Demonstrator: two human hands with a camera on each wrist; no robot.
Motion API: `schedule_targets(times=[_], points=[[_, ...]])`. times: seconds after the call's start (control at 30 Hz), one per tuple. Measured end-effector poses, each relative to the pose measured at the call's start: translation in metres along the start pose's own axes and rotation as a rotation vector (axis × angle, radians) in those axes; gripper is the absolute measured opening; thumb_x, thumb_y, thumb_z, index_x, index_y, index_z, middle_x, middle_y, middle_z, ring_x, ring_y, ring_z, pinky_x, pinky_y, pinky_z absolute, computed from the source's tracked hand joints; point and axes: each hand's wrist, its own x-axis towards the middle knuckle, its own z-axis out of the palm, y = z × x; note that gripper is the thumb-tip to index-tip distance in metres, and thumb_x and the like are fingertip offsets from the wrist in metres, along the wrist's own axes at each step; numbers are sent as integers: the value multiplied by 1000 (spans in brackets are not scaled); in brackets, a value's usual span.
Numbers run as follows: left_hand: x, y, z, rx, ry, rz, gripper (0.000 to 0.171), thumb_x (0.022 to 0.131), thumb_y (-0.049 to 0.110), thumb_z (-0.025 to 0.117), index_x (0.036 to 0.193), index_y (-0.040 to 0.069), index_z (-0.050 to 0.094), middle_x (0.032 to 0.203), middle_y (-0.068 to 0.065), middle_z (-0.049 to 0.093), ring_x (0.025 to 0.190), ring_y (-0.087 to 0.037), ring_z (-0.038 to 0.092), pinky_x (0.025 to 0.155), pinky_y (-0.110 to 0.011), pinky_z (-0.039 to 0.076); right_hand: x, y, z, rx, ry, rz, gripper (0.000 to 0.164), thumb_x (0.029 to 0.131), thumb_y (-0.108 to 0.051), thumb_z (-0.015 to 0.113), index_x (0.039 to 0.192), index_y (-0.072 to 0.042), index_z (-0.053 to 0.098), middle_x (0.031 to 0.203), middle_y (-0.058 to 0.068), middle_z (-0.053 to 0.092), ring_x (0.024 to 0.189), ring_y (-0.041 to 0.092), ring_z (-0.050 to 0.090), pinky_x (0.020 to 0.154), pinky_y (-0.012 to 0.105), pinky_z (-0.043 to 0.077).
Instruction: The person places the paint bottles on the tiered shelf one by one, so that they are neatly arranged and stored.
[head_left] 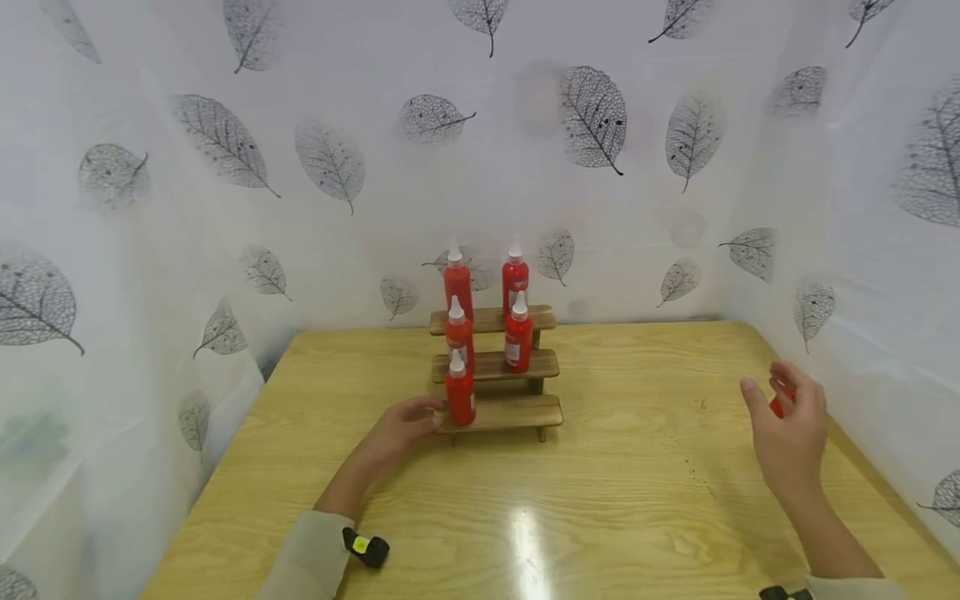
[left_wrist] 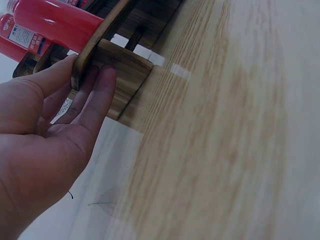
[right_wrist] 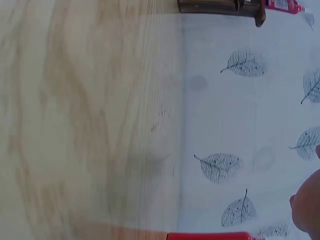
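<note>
My left hand (head_left: 408, 427) grips the left end of the lowest step of a three-tier wooden display stand (head_left: 517, 412). In the left wrist view, its thumb lies along the board's end and its fingers (left_wrist: 102, 92) reach underneath. Right beside them, a red squeeze bottle (head_left: 460, 396) with a white nozzle stands on that step. Far to the right, my right hand (head_left: 793, 433) is raised with its thumb spread away from the bent fingers. Behind those fingers shows part of another red bottle (head_left: 777, 406), mostly hidden; the right wrist view shows this bottle (right_wrist: 212, 236) along its lower edge.
Two red bottles stand on the middle step, the right one (head_left: 517, 340) near its end. Two more are on the top step, including a right-hand bottle (head_left: 515, 279). The wooden table (head_left: 637, 500) is bordered by a leaf-patterned curtain (head_left: 480, 183) behind and at both sides.
</note>
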Motion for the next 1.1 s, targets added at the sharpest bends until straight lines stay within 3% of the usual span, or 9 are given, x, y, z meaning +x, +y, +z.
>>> schedule_targets(times=[0.17, 0.33, 0.57, 0.73, 0.93, 1.03, 1.1], points=[[0, -1, 0, 6, -1, 6, 43, 102, 15, 61, 138, -5, 50, 138, -23, 56, 111, -22, 65, 102, -40, 53, 19, 15, -21, 57, 96, 78, 51, 95, -13, 68, 142, -16, 51, 125, -19, 41, 122, -1, 45, 104, 8, 40], [0, -1, -1, 9, -1, 5, 44, 101, 16, 61, 138, -4, 51, 137, -23, 56, 111, -22, 65, 102, -41, 53, 31, 29, -31, 93, 135, 158, 54, 93, -9, 68, 144, -12, 50, 122, -19, 40, 123, 1, 45, 108, 9, 37], [-1, -1, 0, 8, -2, -3, 44, 101, 17, 61, 139, -3, 51, 138, -22, 57, 114, -25, 65, 102, -40, 53, 42, 45, -38, 127, 93, 287, 59, 94, -11, 70, 147, -17, 45, 119, -21, 44, 123, 1, 45, 109, 9, 35], [-1, 0, 0, 4, 0, -3, 43, 102, 16, 61, 139, -4, 51, 139, -23, 56, 115, -26, 65, 103, -41, 53, 47, 56, -40, 82, 8, 299, 61, 95, -17, 69, 149, -21, 41, 118, -23, 44, 121, 2, 44, 103, 5, 38], [-2, 0, 0, -12, -2, -11, 42, 101, 15, 61, 139, -3, 52, 139, -21, 57, 117, -27, 64, 103, -41, 53, 50, 64, -41, 43, -81, 312, 68, 97, -26, 67, 156, -21, 32, 135, -19, 42, 127, 9, 42, 73, 1, 46], [-2, 0, 0, -12, -5, -4, 41, 102, 14, 60, 138, -3, 52, 138, -21, 57, 117, -26, 64, 103, -41, 53, 51, 63, -40, -17, -101, 320, 70, 99, -29, 63, 159, -22, 26, 149, -7, 39, 130, 12, 41, 72, 1, 46], [-2, 0, 0, -16, -7, -2, 41, 102, 14, 60, 138, -4, 52, 137, -20, 58, 116, -26, 65, 103, -41, 53, 50, 62, -40, -55, -94, 326, 70, 100, -31, 61, 159, -22, 25, 156, 0, 36, 131, 15, 41, 79, 3, 48]])
